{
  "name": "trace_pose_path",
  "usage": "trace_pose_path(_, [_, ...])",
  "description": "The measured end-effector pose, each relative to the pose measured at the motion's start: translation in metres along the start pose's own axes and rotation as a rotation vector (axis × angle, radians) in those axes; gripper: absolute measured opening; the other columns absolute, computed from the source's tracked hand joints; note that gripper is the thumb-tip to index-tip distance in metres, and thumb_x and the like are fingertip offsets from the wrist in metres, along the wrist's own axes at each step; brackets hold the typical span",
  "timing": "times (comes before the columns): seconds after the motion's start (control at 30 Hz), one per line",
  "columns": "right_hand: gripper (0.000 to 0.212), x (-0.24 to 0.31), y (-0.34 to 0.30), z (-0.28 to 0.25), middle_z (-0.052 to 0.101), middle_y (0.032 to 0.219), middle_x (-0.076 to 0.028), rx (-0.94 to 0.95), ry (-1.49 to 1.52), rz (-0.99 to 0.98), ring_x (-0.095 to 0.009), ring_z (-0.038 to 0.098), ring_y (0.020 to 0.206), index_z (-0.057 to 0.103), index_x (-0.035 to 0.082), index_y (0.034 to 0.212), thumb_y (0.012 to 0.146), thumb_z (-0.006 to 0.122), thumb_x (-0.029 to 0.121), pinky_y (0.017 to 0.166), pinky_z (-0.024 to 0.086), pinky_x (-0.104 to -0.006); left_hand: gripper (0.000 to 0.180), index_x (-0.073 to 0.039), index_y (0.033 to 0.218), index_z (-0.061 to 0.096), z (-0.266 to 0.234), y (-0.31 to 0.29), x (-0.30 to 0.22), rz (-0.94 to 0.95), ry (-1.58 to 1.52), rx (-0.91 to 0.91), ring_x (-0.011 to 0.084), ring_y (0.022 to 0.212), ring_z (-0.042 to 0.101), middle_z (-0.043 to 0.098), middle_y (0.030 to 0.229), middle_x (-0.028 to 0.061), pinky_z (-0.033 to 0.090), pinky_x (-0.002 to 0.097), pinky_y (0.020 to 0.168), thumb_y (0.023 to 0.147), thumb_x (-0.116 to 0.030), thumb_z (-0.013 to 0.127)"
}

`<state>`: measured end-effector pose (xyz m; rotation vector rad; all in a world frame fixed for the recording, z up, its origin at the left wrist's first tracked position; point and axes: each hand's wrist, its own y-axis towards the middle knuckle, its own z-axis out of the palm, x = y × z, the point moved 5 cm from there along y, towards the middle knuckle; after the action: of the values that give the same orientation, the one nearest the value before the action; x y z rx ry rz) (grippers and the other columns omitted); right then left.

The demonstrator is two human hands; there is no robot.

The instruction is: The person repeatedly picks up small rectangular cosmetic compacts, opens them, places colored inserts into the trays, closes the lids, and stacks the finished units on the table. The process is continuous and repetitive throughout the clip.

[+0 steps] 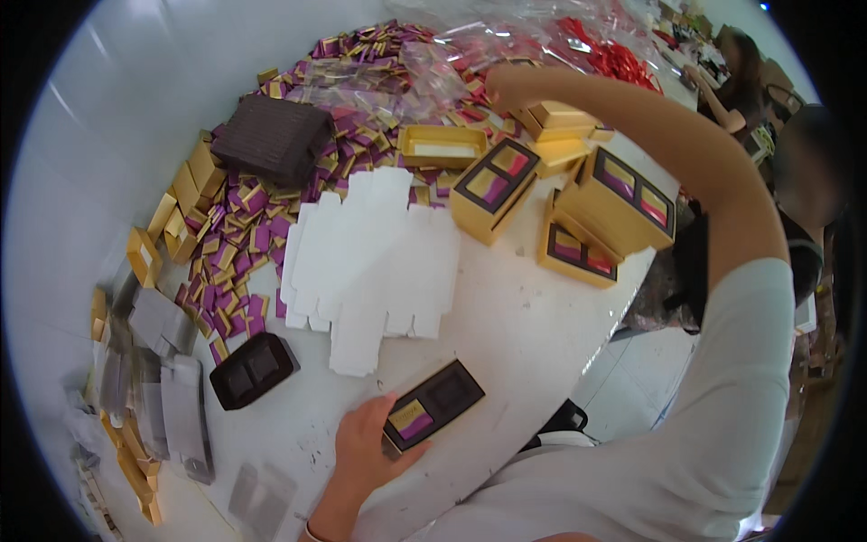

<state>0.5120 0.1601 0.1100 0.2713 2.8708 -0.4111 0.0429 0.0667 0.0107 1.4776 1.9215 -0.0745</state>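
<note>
My left hand (pixel 364 444) grips the near left end of a gold box with a dark two-compartment insert (pixel 452 395). One compartment holds a purple-and-gold packet (pixel 411 421); the other is bare. My right arm stretches far across the table, and my right hand (pixel 508 88) is over the far side of the heap, near red packets (pixel 471 115). Its fingers are hidden from view. Several filled gold boxes (pixel 492 191) with pink and purple packets stand below that arm. A loose dark tray (pixel 254 371) lies to the left of the held box.
White folded cartons (pixel 375 262) lie mid-table. Behind them spread purple-and-gold packets (pixel 257 208), a stack of dark trays (pixel 273 137) and an open gold box (pixel 442 146). Clear plastic sleeves (pixel 185 415) lie left, red ribbons (pixel 623 59) far right. Another person (pixel 736 77) sits beyond.
</note>
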Motion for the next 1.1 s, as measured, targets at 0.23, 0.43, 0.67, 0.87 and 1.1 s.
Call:
trace_pose_path(0.23, [0.025, -0.047, 0.112, 0.108, 0.066, 0.074, -0.018, -0.013, 0.107, 0.068, -0.032, 0.065, 0.071, 0.067, -0.002, 0.077, 0.064, 0.069, 0.02, 0.058, 0.051, -0.0424, 0.085, -0.001, 0.125, 0.039, 0.003, -0.005, 0.016, -0.136, -0.225, 0.081, 0.0328, 0.084, 0.059, 0.06, 0.1, 0.0151, 0.046, 0.0423, 0.069, 0.061, -0.036, 0.083])
trace_pose_path(0.43, [0.026, -0.034, 0.051, 0.033, 0.063, 0.074, -0.015, 0.219, 0.413, 0.29, -0.025, 0.062, 0.06, 0.063, -0.005, 0.091, 0.067, 0.069, 0.003, 0.048, 0.051, -0.039, 0.089, -0.004, 0.129, 0.037, 0.001, -0.012, 0.017, -0.151, -0.232, 0.054, 0.0317, 0.088, 0.061, 0.06, 0.107, 0.0145, 0.047, 0.0414, 0.072, 0.06, -0.032, 0.085])
trace_pose_path(0.67, [0.027, 0.093, -0.123, -0.086, 0.062, 0.096, -0.008, -0.241, 0.72, -0.363, -0.018, 0.062, 0.083, 0.058, 0.002, 0.097, 0.073, 0.068, -0.002, 0.077, 0.049, -0.0277, 0.086, 0.0, 0.129, 0.038, 0.0, -0.007, 0.009, -0.049, -0.104, -0.027, 0.0307, 0.088, 0.06, 0.059, 0.107, 0.0154, 0.047, 0.0391, 0.07, 0.063, -0.03, 0.084])
trace_pose_path(0.87, [0.027, 0.185, -0.223, -0.016, 0.06, 0.101, -0.009, -0.355, 0.93, -0.619, -0.026, 0.056, 0.092, 0.059, 0.003, 0.097, 0.072, 0.07, 0.001, 0.082, 0.044, -0.0352, 0.084, 0.0, 0.129, 0.04, 0.009, -0.006, 0.009, -0.066, -0.038, -0.052, 0.0317, 0.092, 0.06, 0.059, 0.108, 0.0167, 0.048, 0.0386, 0.077, 0.062, -0.023, 0.084])
trace_pose_path(1.1, [0.034, 0.249, -0.239, 0.051, 0.061, 0.108, -0.009, -0.527, 0.819, -0.756, -0.029, 0.053, 0.098, 0.063, 0.002, 0.104, 0.071, 0.073, 0.005, 0.085, 0.042, -0.0384, 0.083, -0.008, 0.132, 0.042, 0.005, -0.007, -0.003, -0.11, -0.04, -0.025, 0.0331, 0.091, 0.057, 0.059, 0.109, 0.0147, 0.045, 0.0401, 0.078, 0.063, -0.03, 0.082])
